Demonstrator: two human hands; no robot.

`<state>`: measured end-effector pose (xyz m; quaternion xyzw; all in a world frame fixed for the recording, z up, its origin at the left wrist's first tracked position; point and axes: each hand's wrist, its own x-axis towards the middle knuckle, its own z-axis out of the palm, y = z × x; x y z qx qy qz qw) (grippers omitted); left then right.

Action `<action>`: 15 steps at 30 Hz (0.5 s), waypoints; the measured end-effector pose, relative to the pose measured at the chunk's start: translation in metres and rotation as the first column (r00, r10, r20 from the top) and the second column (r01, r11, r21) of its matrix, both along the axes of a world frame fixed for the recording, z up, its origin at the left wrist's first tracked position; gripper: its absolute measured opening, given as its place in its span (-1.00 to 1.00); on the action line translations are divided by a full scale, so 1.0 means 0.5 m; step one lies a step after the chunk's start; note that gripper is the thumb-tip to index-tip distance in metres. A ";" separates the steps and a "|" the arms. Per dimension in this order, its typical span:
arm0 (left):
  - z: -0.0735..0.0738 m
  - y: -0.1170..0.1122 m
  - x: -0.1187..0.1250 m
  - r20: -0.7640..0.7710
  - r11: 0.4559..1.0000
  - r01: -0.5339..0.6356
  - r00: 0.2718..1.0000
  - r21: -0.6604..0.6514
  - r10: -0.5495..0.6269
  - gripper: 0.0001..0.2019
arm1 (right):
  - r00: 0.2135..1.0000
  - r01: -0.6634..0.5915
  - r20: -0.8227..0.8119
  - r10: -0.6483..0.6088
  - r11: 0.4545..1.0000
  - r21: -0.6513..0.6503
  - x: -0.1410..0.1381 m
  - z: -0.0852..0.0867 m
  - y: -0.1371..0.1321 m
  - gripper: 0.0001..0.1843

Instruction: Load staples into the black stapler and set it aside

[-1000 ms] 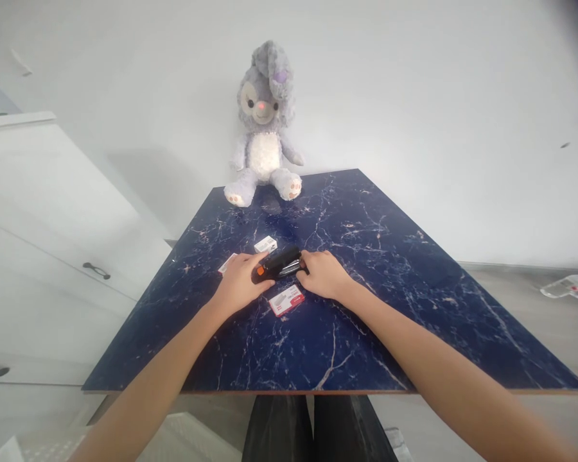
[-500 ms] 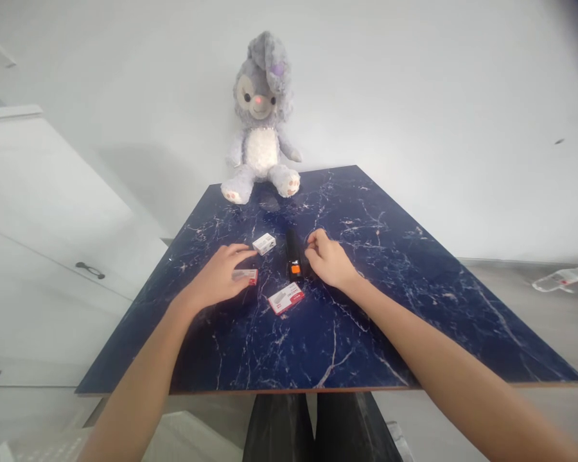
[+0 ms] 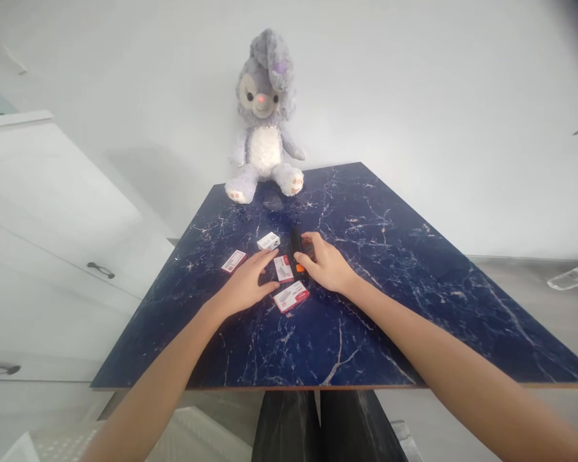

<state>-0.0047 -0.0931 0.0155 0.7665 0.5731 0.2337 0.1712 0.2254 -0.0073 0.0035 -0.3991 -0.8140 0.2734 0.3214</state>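
Though apart, hands (image 3: 246, 287) (image 3: 325, 264) palm-down.

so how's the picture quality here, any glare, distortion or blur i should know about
Head view: soft, even light, white wall nearly washed out, the plush rabbit casting only a faint shadow on it; same view, wide-angle stretch splays the table edges and tilts the cabinet, with a dark vignette top right; print on the small boxes is too soft to read.

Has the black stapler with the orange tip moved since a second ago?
Yes. The black stapler turned from crosswise to lengthwise, now right of the small white box.
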 end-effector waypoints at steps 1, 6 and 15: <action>-0.005 0.004 0.000 -0.037 0.999 -0.007 0.999 0.038 0.008 -0.27 | 1.000 -0.010 -0.005 0.010 1.000 0.008 0.000 -0.002 0.001 -0.47; -0.016 0.017 0.001 -0.079 0.997 0.022 0.997 0.073 -0.016 -0.39 | 0.997 -0.073 -0.036 0.071 0.996 -0.044 0.001 -0.004 0.002 -0.32; 0.045 -0.020 0.012 0.067 0.983 0.172 0.983 -0.056 -0.169 -0.72 | 0.994 -0.091 -0.062 0.092 0.996 0.019 0.003 -0.003 0.005 -0.35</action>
